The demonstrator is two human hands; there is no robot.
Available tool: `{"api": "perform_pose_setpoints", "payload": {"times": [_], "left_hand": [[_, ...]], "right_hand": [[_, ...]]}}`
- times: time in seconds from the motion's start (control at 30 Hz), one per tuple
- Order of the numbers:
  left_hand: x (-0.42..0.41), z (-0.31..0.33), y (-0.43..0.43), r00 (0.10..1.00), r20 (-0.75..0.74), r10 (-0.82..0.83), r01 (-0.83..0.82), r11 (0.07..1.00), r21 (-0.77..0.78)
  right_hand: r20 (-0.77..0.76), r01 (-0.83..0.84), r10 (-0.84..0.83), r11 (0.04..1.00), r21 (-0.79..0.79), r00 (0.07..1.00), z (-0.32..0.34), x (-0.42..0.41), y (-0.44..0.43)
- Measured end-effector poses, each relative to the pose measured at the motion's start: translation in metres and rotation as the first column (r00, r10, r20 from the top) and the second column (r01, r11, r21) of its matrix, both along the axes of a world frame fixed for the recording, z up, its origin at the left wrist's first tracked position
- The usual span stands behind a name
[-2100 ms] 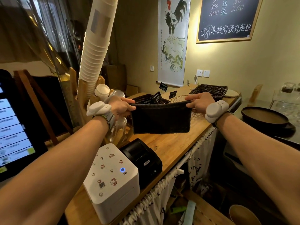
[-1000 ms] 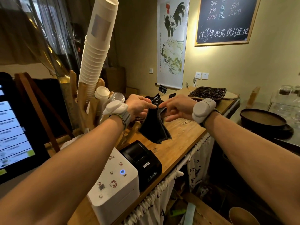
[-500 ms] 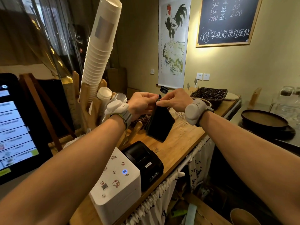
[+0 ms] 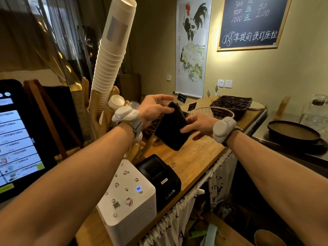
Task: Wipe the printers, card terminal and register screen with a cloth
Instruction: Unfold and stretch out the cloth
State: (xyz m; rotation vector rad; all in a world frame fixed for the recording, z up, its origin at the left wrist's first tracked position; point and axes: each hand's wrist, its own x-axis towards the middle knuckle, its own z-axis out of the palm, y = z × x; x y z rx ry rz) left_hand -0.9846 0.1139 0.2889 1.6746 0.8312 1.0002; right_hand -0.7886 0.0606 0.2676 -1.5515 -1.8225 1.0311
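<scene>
A dark cloth (image 4: 173, 129), folded into a narrow pad, hangs in the air above the wooden counter (image 4: 193, 157). My left hand (image 4: 154, 108) pinches its upper edge. My right hand (image 4: 197, 124) grips its right side with the fingers spread over it. Below the cloth sits a small black printer (image 4: 159, 176). Beside it, nearer to me, stands a white printer (image 4: 129, 201) with cartoon stickers and a lit blue button. The register screen (image 4: 16, 144) glows at the far left. I see no card terminal.
A tall stack of white paper cups (image 4: 111, 55) leans in a wooden holder behind my left wrist. A wire basket (image 4: 218, 110) and a dark wicker tray (image 4: 230, 102) stand at the counter's far end. A round dark tray (image 4: 292, 133) lies on the steel surface to the right.
The cloth was stretched wide between both hands, then folded in half. Since half a second ago my right hand has slid down onto its side and the pad has tilted.
</scene>
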Motion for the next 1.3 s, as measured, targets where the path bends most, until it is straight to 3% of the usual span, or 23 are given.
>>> {"api": "perform_pose_setpoints", "payload": {"times": [0.1,0.2,0.27,0.37,0.5,0.57,0.73,0.9,1.0,1.13,1.3], "left_hand": [[-0.004,-0.007,0.003,0.999,0.013,0.046,-0.044,0.989,-0.143],[0.000,-0.020,0.000,0.985,-0.136,-0.105,0.046,0.924,-0.379],[0.004,-0.027,0.000,0.982,-0.165,-0.096,0.022,0.915,-0.402],[0.006,-0.032,0.005,0.998,-0.061,0.001,-0.024,0.924,-0.383],[0.011,-0.039,0.007,0.998,-0.026,0.063,-0.068,0.929,-0.363],[0.017,-0.047,0.009,0.992,-0.068,0.109,-0.126,0.930,-0.345],[0.029,-0.071,0.022,0.948,-0.267,0.175,-0.243,0.938,-0.248],[0.044,-0.104,0.040,0.745,-0.632,0.212,-0.241,0.970,0.041],[0.058,-0.119,0.048,0.655,-0.736,0.171,-0.188,0.980,0.060],[0.069,-0.132,0.064,0.654,-0.755,0.048,-0.124,0.991,-0.045],[0.080,-0.151,0.074,0.624,-0.778,-0.067,-0.053,0.990,-0.127]], "right_hand": [[-0.203,0.040,-0.046,0.999,-0.036,0.978,-0.002,0.000,0.002],[-0.372,0.096,-0.125,0.991,-0.095,0.920,-0.004,-0.001,0.006],[-0.414,0.162,-0.191,0.981,-0.105,0.890,-0.004,-0.001,0.009],[-0.407,0.212,-0.231,0.973,-0.091,0.884,-0.010,0.007,0.014],[-0.532,0.231,-0.258,0.966,-0.118,0.806,-0.020,0.019,0.023],[-0.495,0.245,-0.252,0.966,-0.081,0.832,-0.027,0.023,0.027],[-0.195,0.295,-0.283,0.955,0.030,0.939,-0.048,0.027,0.037],[0.046,0.240,-0.241,0.970,0.033,0.969,-0.074,0.034,0.053],[0.078,0.281,-0.278,0.959,-0.031,0.958,-0.092,0.042,0.064],[-0.052,0.382,-0.402,0.897,-0.224,0.914,-0.121,0.053,0.079],[-0.074,0.442,-0.477,0.854,-0.275,0.876,-0.143,0.059,0.094]]}}
